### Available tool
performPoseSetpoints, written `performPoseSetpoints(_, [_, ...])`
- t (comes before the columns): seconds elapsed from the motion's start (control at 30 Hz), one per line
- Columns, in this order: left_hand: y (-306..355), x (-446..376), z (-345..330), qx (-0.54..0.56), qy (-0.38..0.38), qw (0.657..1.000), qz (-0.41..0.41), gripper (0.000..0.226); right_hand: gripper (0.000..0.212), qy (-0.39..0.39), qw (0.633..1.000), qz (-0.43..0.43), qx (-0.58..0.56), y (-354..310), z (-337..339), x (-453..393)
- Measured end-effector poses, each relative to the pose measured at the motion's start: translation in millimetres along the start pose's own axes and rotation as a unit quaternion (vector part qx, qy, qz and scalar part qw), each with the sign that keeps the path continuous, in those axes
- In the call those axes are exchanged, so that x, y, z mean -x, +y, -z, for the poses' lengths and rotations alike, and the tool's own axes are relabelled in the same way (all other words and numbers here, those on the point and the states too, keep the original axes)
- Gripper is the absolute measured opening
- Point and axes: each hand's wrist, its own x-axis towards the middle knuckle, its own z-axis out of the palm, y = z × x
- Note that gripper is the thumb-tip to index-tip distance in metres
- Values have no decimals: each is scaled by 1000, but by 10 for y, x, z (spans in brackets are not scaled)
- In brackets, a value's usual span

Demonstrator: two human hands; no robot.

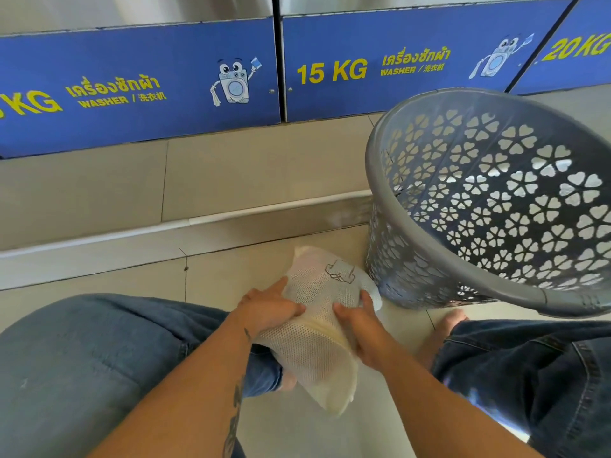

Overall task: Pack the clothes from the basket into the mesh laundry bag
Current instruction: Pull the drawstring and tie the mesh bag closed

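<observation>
Both hands grip the white mesh laundry bag low between the person's denim-clad knees: the left hand is closed on its left side with the fingers curled into the mesh, and the right hand is clamped along its right edge. Pale cloth shows through the netting, and the bag's far end rests on the tiled floor. Just right of it stands the grey perforated basket, tilted toward the camera. Beyond, blue washer panels read "15 KG".

I read this as a self-service laundromat: blue panels marked "WASHER" and "15 KG", cartoon washing-machine mascot, steel machine fronts, tiled floor.
</observation>
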Motion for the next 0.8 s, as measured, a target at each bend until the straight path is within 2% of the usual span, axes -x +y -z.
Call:
performPoseSetpoints(0.07, [87, 40, 10, -5, -10, 1000, -1, 100, 92, -11, 998, 37, 50, -23, -90, 56])
performPoseSetpoints(0.2, [192, 258, 5, 38, 14, 997, -64, 96, 86, -16, 991, 103, 89, -137, -147, 257])
performPoseSetpoints(0.3, [237, 541, 113, 95, 51, 985, -137, 87, 86, -32, 982, 158, 103, -298, -130, 515])
performPoseSetpoints(0.37, [296, 805, 257, 91, 98, 975, -179, 82, 87, -32, 973, 202, 106, -445, -155, 741])
performPoseSetpoints(0.6, [449, 1596, 1260, 28, 273, 921, -277, 83, 92, -65, 921, 371, 99, -1424, -624, 1259])
performPoseSetpoints(0.8, [820, 1323, 2246, -41, 340, 881, -327, 83, 103, -31, 906, 421, 31, -2405, -1167, 1058])
